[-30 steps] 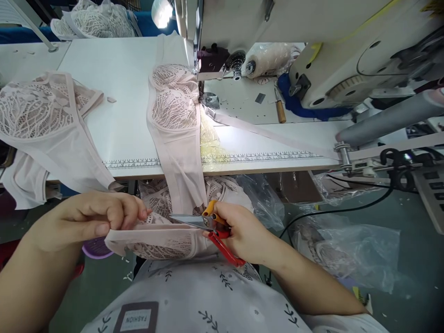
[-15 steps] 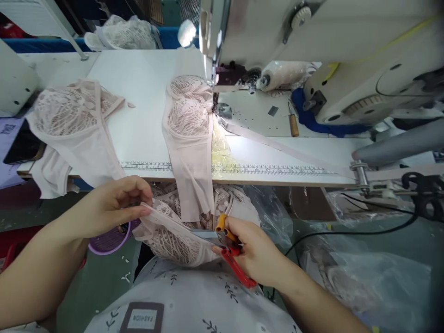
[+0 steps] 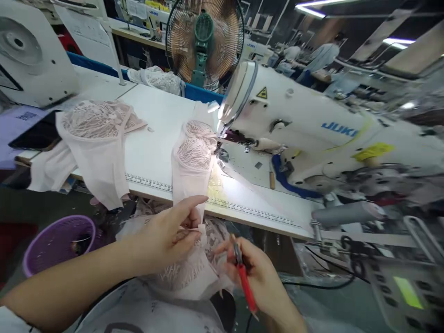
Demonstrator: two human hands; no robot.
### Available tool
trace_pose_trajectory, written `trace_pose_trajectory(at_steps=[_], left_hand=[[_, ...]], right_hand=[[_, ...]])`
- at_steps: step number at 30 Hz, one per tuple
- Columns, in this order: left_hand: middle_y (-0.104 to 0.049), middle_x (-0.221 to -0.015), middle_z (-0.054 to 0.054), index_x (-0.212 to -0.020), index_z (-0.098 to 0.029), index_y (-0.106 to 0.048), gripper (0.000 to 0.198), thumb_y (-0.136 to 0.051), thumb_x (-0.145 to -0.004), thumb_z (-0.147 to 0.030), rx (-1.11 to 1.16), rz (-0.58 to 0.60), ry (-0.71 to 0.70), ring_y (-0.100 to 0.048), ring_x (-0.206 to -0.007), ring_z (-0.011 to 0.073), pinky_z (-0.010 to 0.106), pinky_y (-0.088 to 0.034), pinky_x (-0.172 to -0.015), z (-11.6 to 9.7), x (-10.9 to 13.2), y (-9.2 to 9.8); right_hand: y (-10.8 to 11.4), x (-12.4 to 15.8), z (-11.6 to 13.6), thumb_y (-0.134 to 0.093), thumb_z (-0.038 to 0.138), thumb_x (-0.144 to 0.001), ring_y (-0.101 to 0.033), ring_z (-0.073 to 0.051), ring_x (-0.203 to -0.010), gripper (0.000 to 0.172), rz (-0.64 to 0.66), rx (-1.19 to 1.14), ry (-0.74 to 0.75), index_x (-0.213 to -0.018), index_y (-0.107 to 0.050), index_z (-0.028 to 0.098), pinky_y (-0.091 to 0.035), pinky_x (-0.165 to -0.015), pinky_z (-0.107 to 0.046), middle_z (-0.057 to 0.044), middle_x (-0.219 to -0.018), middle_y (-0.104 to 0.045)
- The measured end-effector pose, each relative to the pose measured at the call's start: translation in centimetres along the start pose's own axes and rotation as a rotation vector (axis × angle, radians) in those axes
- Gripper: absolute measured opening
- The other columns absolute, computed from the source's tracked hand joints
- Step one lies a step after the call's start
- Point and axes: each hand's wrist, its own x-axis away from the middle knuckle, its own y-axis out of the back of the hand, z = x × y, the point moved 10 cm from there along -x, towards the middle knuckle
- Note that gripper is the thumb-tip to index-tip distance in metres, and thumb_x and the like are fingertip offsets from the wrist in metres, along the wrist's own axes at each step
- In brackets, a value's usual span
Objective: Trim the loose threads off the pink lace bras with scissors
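My left hand is closed, its thumb and fingertips pinching the edge of a pale pink lace bra above my lap. To its right, my right hand is closed around scissors, whose red handle points down toward me. The scissor blades are mostly hidden by the fingers. The right fingertips are close to the bra's right side; I cannot tell whether they touch it. Just beyond both hands, another lace bra lies under the needle of the sewing machine, its band hanging over the table edge.
On the left of the white table lies a further bra beside a black phone. A purple basket stands below left. A fan is behind the table. People are at work in the far background.
My view has tilted up and turned, showing the fan and more of the machine. My left hand has come closer to the right one. The scissors have swung away from the bra edge.
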Motion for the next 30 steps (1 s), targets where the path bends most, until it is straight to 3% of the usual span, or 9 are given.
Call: trace_pose_trajectory(at_steps=[3,6,12,15,19,23,27,30], left_hand=[[-0.052,-0.086,0.000,-0.136,-0.031,-0.021,0.059,-0.039,-0.085,-0.008,-0.126,0.015,-0.126,-0.052,-0.070,0.0110,0.020,-0.046,-0.060,-1.3,-0.6,-1.4],[-0.055,-0.086,0.000,-0.136,-0.031,-0.020,0.056,-0.039,-0.087,-0.012,-0.192,0.019,-0.143,-0.054,-0.069,0.0128,0.024,-0.047,-0.062,-1.6,-1.0,-2.2],[-0.055,-0.086,0.002,-0.128,-0.019,-0.035,0.044,-0.044,-0.085,-0.022,0.007,0.104,0.113,-0.056,-0.073,0.0147,0.025,-0.047,-0.063,1.0,-1.4,-2.7],[-0.052,-0.074,0.000,-0.103,-0.016,-0.055,0.026,-0.050,-0.084,-0.033,0.071,0.181,0.293,-0.051,-0.064,0.0137,0.023,-0.042,-0.055,2.6,-1.1,-3.2],[-0.041,-0.056,-0.005,-0.074,-0.015,-0.057,0.026,-0.046,-0.084,-0.036,0.275,0.207,0.391,-0.035,-0.048,0.0087,0.020,-0.029,-0.043,2.9,-0.8,-4.0],[-0.041,-0.051,-0.005,-0.058,-0.017,-0.048,0.029,-0.046,-0.083,-0.030,0.222,0.068,0.316,-0.037,-0.046,0.0085,0.020,-0.028,-0.043,2.7,-1.1,-3.0],[-0.052,-0.056,-0.001,-0.061,-0.016,-0.055,0.026,-0.044,-0.083,-0.025,-0.090,-0.013,0.159,-0.048,-0.052,0.0123,0.022,-0.034,-0.049,2.2,-1.1,-2.1],[-0.054,-0.056,0.001,-0.064,-0.015,-0.059,0.029,-0.042,-0.084,-0.024,-0.177,-0.007,0.115,-0.050,-0.053,0.0138,0.023,-0.035,-0.050,2.0,-1.2,-2.1]], right_hand=[[1.0,-1.3,1.1,-0.063,0.030,-0.080,-0.051,-0.013,-0.063,0.014,-0.072,-0.202,-0.001,-0.080,-0.052,0.021,-0.043,-0.055,-0.025,-0.003,-0.086,-0.061],[0.9,-2.6,2.3,-0.066,0.026,-0.079,-0.052,-0.013,-0.066,0.015,-0.082,-0.334,0.022,-0.080,-0.051,0.022,-0.043,-0.056,-0.026,-0.002,-0.088,-0.060],[0.5,-3.8,3.4,-0.065,0.018,-0.078,-0.050,-0.013,-0.067,0.018,-0.047,-0.345,0.135,-0.075,-0.047,0.022,-0.042,-0.058,-0.026,0.001,-0.079,-0.055],[0.5,-3.8,3.5,-0.063,0.015,-0.080,-0.050,-0.012,-0.068,0.018,-0.056,-0.340,0.221,-0.078,-0.047,0.022,-0.041,-0.059,-0.026,0.000,-0.082,-0.055],[0.5,-3.8,4.0,-0.062,0.012,-0.080,-0.053,-0.014,-0.071,0.018,-0.088,-0.312,0.322,-0.080,-0.046,0.022,-0.043,-0.061,-0.027,-0.001,-0.083,-0.058],[0.4,-4.1,3.8,-0.062,0.017,-0.081,-0.054,-0.014,-0.070,0.017,-0.093,-0.229,0.278,-0.080,-0.045,0.022,-0.045,-0.062,-0.029,-0.003,-0.083,-0.059],[0.3,-4.5,3.1,-0.062,0.027,-0.082,-0.053,-0.015,-0.066,0.014,-0.037,-0.152,0.178,-0.083,-0.049,0.021,-0.047,-0.060,-0.030,-0.005,-0.085,-0.060],[0.3,-4.6,3.1,-0.060,0.030,-0.084,-0.054,-0.015,-0.067,0.013,-0.023,-0.136,0.158,-0.084,-0.052,0.021,-0.048,-0.061,-0.030,-0.005,-0.081,-0.060]])
